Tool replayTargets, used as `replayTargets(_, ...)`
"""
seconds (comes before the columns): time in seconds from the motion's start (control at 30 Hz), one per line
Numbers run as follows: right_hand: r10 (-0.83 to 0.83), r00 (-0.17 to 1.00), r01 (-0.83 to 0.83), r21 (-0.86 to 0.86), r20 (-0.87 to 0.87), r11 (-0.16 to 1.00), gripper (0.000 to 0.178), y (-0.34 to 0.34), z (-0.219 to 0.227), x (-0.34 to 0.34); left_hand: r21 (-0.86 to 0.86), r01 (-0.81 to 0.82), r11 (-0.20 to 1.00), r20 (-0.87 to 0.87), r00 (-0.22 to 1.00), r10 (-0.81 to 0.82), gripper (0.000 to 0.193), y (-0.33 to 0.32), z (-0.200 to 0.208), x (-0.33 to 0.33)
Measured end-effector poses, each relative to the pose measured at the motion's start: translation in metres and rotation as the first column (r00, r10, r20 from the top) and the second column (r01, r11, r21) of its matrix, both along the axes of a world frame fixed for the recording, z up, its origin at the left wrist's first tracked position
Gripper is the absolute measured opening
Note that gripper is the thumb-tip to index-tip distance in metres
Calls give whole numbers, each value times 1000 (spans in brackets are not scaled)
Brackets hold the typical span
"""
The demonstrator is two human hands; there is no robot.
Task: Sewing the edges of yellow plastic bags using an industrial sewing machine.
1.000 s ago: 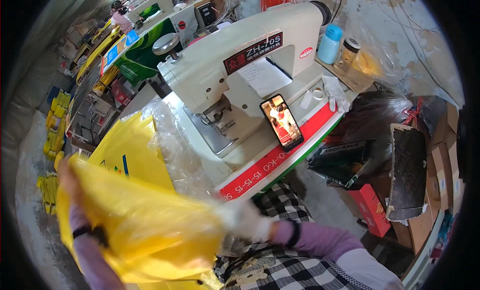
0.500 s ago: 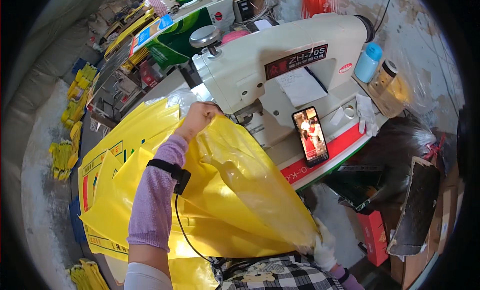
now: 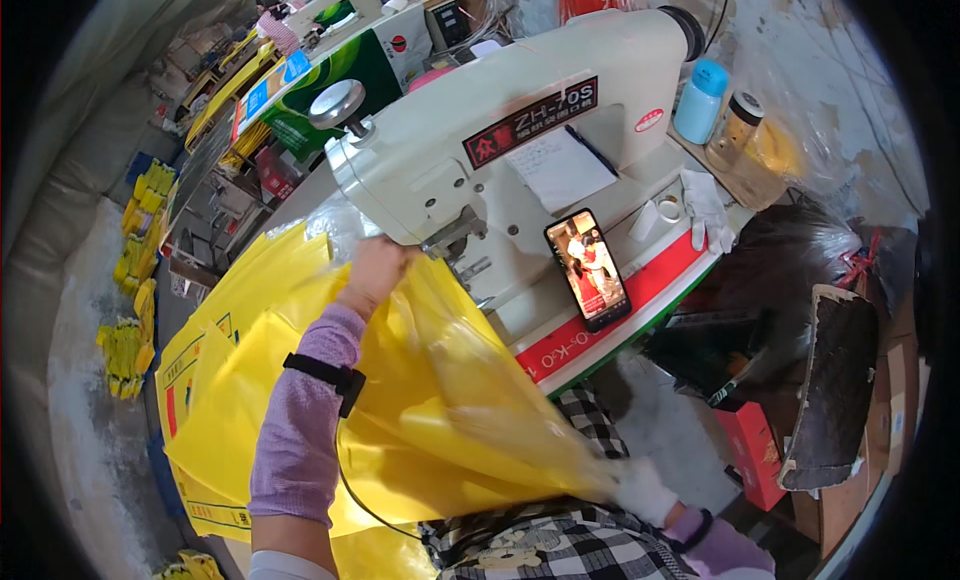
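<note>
A large yellow plastic woven sack (image 3: 430,420) with a clear film lining stretches between my two hands, in front of a sewing machine. My bare left hand (image 3: 378,272) is closed on its upper edge, just left of the machine's needle area (image 3: 460,235). Low on the right, my right hand (image 3: 640,492), in a white glove, grips the sack's other end; its fingers are blurred. The off-white sewing machine (image 3: 540,80) stands on the table beyond the sack. More yellow sacks (image 3: 215,360) with printing lie under and left of the held one.
A lit phone (image 3: 588,270) rests near the table's front edge. Behind it are a notepad (image 3: 562,170) with a pen, a white glove (image 3: 705,210), a blue bottle (image 3: 700,102) and a jar (image 3: 735,130). Below right stands a red box (image 3: 750,452). Folded yellow bundles (image 3: 125,355) lie far left.
The view has shifted, so the machine appears farther left. My right hand has pulled its end of the sack outward from the table edge, uncovering checked cloth. My left hand keeps its grip.
</note>
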State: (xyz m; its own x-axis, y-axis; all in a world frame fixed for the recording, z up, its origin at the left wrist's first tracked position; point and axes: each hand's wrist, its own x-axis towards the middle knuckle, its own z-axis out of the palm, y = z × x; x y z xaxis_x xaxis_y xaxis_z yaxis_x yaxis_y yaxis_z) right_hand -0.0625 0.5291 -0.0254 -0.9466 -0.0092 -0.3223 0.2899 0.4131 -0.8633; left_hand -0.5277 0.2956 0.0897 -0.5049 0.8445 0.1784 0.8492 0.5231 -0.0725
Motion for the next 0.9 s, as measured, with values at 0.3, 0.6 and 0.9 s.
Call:
replayTargets(0.3,50,975,-40,51,-219,998,36,-35,44,-42,-69,409,910,220,896,-386,60,-52,13,205)
replayTargets(0.6,-99,948,88,-49,-303,995,33,-32,56,-49,-404,364,840,650,760,-17,44,-53,86,222)
replayTargets(0.9,-83,778,182,96,-623,979,34,-79,29,-205,-509,23,860,-160,980,-121,18,-124,142,61)
